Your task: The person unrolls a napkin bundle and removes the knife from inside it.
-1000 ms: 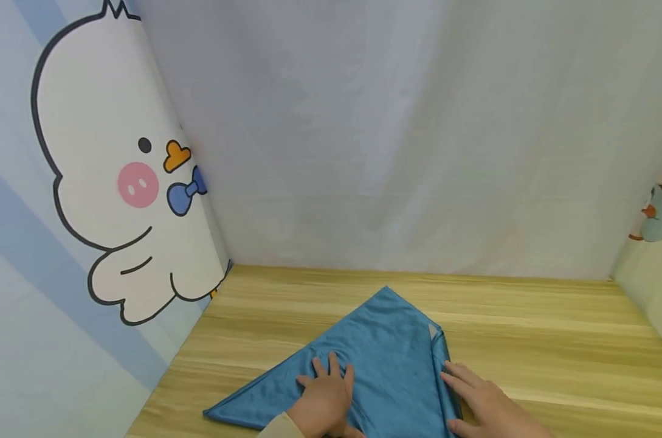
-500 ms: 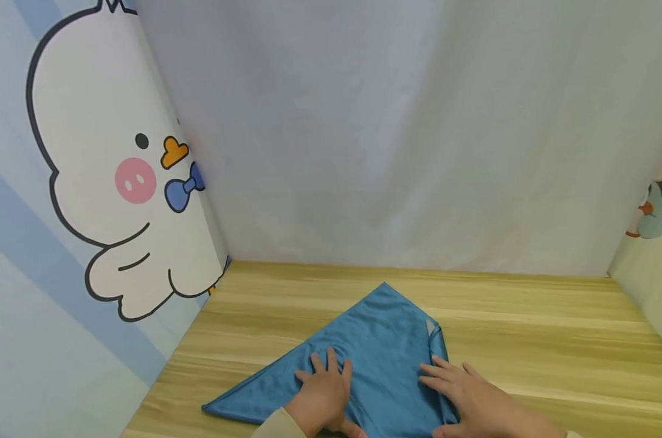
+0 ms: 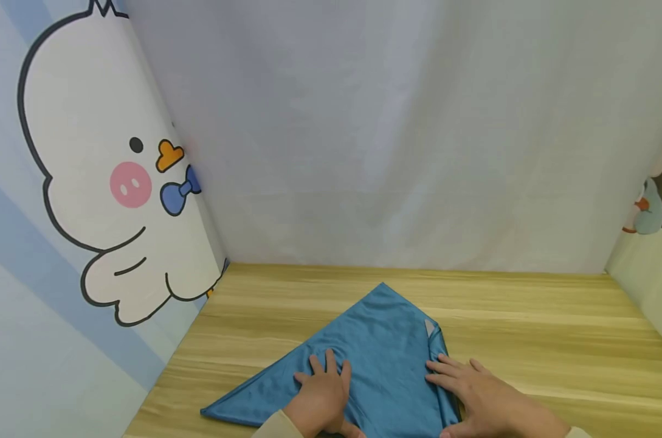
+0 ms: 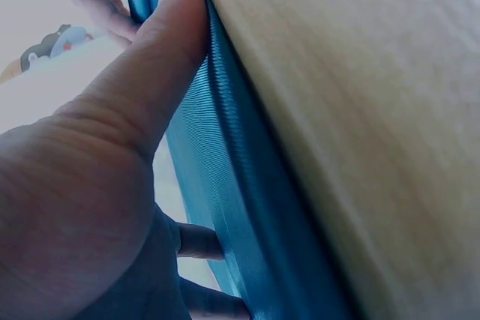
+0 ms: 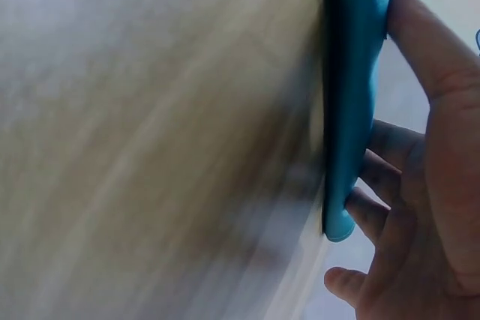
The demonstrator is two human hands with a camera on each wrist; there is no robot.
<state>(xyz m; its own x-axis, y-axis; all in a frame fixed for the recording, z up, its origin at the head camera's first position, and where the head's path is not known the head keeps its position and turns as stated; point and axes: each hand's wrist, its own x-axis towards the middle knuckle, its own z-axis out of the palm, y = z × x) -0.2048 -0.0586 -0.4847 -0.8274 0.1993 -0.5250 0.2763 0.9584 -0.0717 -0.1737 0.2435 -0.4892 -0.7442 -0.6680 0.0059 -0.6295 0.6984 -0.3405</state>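
A shiny blue cloth [image 3: 385, 359], folded to a long point on the left and a peak at the far side, lies on the wooden table. Its right side is rolled up into a narrow roll [image 5: 351, 88], whose coiled end shows in the right wrist view. My left hand [image 3: 321, 392] rests on the cloth with fingers spread, its thumb at the near edge. Along the roll, my right hand [image 3: 481, 395] lays fairly straight fingers over it, with the thumb by its near end. A small pale tag [image 3: 430, 328] peeks out at the roll's far end.
Around the cloth the wooden table [image 3: 538, 316] stretches to a pale curtain [image 3: 407, 152] at the back. At the left stands a wall panel with a white cartoon duck [image 3: 101, 134]; a printed side wall [image 3: 653, 261] borders the right.
My right hand has moved left onto the roll, its fingertips reaching over to the cloth, then eased slightly back right. The left hand stays in place on the cloth.
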